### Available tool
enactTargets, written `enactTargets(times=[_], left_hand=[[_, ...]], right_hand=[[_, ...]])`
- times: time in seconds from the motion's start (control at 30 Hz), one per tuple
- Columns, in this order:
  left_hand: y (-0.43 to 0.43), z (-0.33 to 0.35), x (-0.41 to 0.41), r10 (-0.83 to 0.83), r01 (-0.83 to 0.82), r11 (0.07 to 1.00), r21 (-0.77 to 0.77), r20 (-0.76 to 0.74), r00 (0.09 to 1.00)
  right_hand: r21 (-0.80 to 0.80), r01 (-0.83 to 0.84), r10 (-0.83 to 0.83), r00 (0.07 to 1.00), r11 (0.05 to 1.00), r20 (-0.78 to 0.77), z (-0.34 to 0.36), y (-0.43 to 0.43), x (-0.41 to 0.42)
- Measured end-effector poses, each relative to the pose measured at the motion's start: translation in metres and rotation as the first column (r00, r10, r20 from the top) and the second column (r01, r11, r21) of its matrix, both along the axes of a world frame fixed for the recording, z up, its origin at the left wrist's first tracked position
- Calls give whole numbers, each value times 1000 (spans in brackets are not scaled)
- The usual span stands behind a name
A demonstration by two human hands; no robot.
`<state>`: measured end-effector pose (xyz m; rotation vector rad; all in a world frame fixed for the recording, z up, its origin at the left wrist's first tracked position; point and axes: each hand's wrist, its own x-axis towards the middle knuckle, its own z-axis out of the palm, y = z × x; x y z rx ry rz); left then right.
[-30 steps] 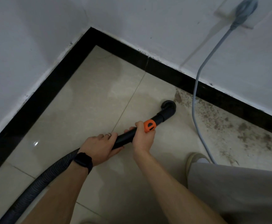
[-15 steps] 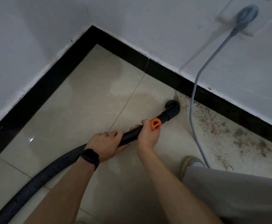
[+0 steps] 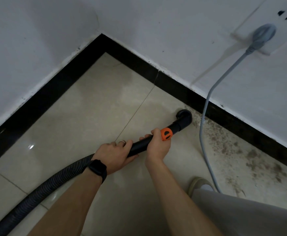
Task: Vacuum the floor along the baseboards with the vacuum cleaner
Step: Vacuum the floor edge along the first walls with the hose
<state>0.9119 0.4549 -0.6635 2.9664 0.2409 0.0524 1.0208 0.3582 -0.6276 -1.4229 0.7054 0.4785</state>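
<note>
Black plastic vacuum wand (image 3: 140, 145) w/ orange collar runs up-right from the hands. Its elbow nozzle (image 3: 184, 118) sits on the floor just beside the black baseboard (image 3: 228, 116), at the edge of the dirt patch (image 3: 233, 147). Right hand (image 3: 158, 145) is nearer the nozzle, fingers wrapped round the wand. Left hand (image 3: 115, 155) grips behind.

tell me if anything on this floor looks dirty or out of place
Yes. Dark speckled grime covers the tiles along the right-hand baseboard, starting at the vacuum nozzle; tiles toward the corner look clean. A grey cord from the wall plug trails across that dirty strip, close beside the nozzle, and may get in the way.
</note>
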Motion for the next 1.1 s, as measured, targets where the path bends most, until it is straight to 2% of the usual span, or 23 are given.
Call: enactTargets(times=[0.5, 0.67, 0.8, 0.9, 1.1], left_hand=[[1, -4, 31, 19, -19, 1000, -22, 12, 1000], [10, -3, 29, 50, -53, 997, -51, -62, 997], [22, 10, 19, 140, -155, 985, -72, -187, 972], [29, 20, 15, 164, -192, 978, -83, -265, 950], [24, 20, 6, 80, -94, 995, -42, -253, 964]], right_hand=[[29, -21, 20, 999, 999, 25, -6, 6, 35], [54, -39, 37, 999, 998, 25, -7, 17, 35], [91, -139, 138, 990, 986, 15, -5, 38, 33], [51, -192, 192, 981, 980, 10, -2, 53, 28], [-9, -72, 72, 997, 997, -23, 0, 40, 11]])
